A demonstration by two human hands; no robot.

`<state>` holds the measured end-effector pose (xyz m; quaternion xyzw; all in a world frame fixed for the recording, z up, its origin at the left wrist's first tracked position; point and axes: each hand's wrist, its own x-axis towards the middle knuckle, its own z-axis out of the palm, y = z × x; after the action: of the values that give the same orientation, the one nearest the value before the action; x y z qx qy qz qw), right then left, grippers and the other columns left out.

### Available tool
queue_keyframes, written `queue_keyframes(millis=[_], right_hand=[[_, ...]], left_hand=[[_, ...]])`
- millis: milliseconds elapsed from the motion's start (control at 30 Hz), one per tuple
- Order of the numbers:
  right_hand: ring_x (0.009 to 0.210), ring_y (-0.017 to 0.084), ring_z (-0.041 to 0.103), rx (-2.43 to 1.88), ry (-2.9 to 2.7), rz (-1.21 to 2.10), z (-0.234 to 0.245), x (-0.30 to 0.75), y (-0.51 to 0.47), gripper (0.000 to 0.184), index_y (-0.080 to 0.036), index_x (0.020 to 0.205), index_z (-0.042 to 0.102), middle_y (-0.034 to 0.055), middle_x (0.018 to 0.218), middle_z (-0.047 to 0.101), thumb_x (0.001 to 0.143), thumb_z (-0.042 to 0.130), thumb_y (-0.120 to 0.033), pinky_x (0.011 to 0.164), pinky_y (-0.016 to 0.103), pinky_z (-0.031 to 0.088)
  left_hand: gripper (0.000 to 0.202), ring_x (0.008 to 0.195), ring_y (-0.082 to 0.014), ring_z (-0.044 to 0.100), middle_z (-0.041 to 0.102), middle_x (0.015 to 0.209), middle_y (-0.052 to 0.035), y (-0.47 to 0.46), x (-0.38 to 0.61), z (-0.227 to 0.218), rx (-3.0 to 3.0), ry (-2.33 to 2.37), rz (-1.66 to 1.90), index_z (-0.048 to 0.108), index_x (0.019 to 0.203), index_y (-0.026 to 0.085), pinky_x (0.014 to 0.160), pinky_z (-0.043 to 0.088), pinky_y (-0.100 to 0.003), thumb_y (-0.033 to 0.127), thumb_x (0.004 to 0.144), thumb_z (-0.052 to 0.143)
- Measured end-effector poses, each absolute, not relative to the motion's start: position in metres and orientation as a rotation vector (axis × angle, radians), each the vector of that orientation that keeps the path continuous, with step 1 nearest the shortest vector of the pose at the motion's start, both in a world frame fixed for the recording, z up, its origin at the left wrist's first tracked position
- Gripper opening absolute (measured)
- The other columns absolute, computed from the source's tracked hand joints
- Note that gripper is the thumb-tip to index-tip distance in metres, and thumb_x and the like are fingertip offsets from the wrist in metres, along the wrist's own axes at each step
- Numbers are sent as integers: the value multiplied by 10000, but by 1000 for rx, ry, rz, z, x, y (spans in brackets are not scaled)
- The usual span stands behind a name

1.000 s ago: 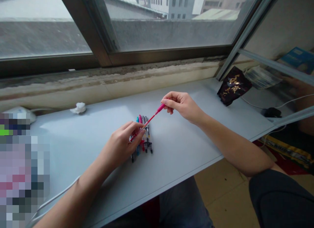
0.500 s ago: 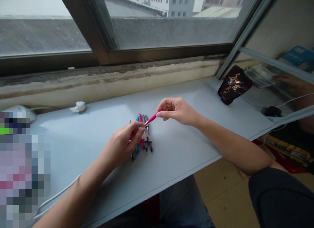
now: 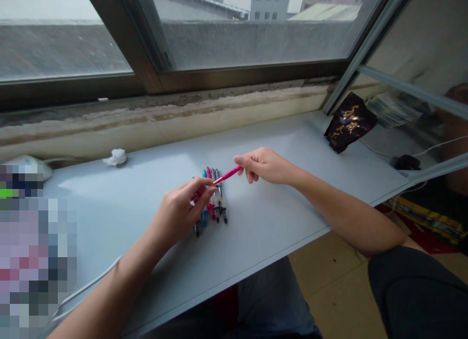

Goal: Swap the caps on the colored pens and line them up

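A slim pink pen runs between my hands, its right end pinched in the fingertips of my right hand. Its other end disappears into the curled fingers of my left hand, with a bit of red showing beside them. Just under my left hand, several pens lie side by side, in pink, teal, grey and black. My left fingers partly cover them, and I cannot tell whether they touch.
The pens rest on a pale grey board beneath a window. A crumpled white tissue lies at its back edge, a dark gold-printed bag at the far right. A white cable runs under my left forearm.
My right hand has moved lower and closer to my left, and the pink pen now lies flatter between them. The row of pens stays in place.
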<state>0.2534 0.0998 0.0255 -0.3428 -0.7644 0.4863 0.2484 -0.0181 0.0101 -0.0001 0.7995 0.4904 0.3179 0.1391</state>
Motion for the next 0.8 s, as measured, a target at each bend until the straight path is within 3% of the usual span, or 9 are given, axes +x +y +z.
queue_keyframes(millis=[67,100,200,267,367,433,600,800], right_hand=[[613,119,611,-849,-2062,1335,26,254,101,419,-154,1045,719,-19,696,697,944,803,-551,614,251,467],[636,120,619,-826,-2075,1325,27,254,101,407,-157,1040,715,-17,718,705,919,836,-527,625,250,469],[612,113,601,-916,-2176,1273,30,255,100,500,-158,781,681,12,650,681,1047,658,-581,638,260,452],[609,112,604,-951,-2192,1268,31,256,100,492,-155,810,686,15,667,691,1062,635,-575,639,261,458],[686,122,640,-833,-2200,1329,31,257,100,311,-159,975,681,15,783,729,995,756,-461,656,256,477],[692,122,628,-800,-2267,1329,31,258,100,270,-162,973,659,12,775,719,1028,718,-420,657,258,458],[634,111,544,-823,-2491,1173,35,259,99,326,-162,876,659,2,717,683,1088,629,-409,624,268,373],[634,106,558,-684,-2488,1230,35,260,100,438,-173,792,641,-8,668,651,1100,594,-481,654,256,403]], left_hand=[[280,594,-113,598,733,776,13,11,-18,-1,2316,1428,934,750,1085,199,623,485,-220,423,1100,582],[284,590,-112,596,730,770,15,11,-18,-1,2320,1427,939,750,1081,199,617,482,-218,426,1101,580],[287,595,-113,602,720,757,20,11,-17,0,2333,1407,944,754,1074,198,620,485,-214,427,1102,582],[296,600,-115,607,722,761,18,10,-17,1,2339,1392,930,761,1081,199,621,488,-215,435,1104,582],[311,588,-117,597,740,782,8,10,-17,1,2330,1390,913,770,1078,200,613,491,-223,448,1097,584],[310,583,-117,598,752,784,6,10,-17,0,2311,1396,906,778,1072,202,609,493,-224,446,1089,588],[332,581,-120,635,757,725,15,11,-18,-1,2206,1445,923,809,1065,205,602,502,-219,476,1063,618],[358,664,-149,728,799,764,-7,6,-21,4,2097,1434,979,830,1045,201,640,570,-231,526,1045,679]])
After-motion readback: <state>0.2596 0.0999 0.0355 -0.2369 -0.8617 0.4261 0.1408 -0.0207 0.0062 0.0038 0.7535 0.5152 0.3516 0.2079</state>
